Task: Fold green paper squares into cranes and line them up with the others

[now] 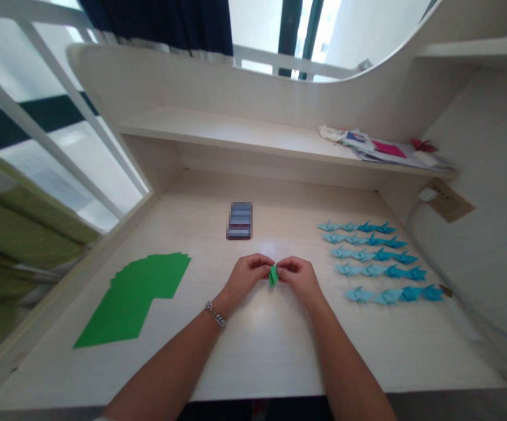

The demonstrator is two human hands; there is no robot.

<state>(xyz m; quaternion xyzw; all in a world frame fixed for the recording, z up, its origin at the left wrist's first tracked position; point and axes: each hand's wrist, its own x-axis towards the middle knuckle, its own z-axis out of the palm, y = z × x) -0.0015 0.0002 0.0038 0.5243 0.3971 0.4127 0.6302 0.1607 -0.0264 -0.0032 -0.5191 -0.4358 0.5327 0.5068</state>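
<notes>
Between my two hands, a small piece of folded green paper [273, 276] is held just above the desk, its narrow point facing down toward me. My left hand [249, 276], with a chain bracelet [215, 314] on the wrist, pinches its left side near the top. Thumb and fingers of my right hand [297, 277] close on its right side. To the left lies a fanned stack of green paper sheets [134, 298]. Several rows of blue folded paper cranes [373, 255], light to darker blue, stand on the right.
A phone [240, 220], its screen blurred, lies on the desk [253, 345] beyond my hands. Papers [385, 149] rest on the raised shelf [235, 130] behind. At right, a cable [437, 266] runs from a wall socket [446, 200]. White railings [69, 111] stand at left.
</notes>
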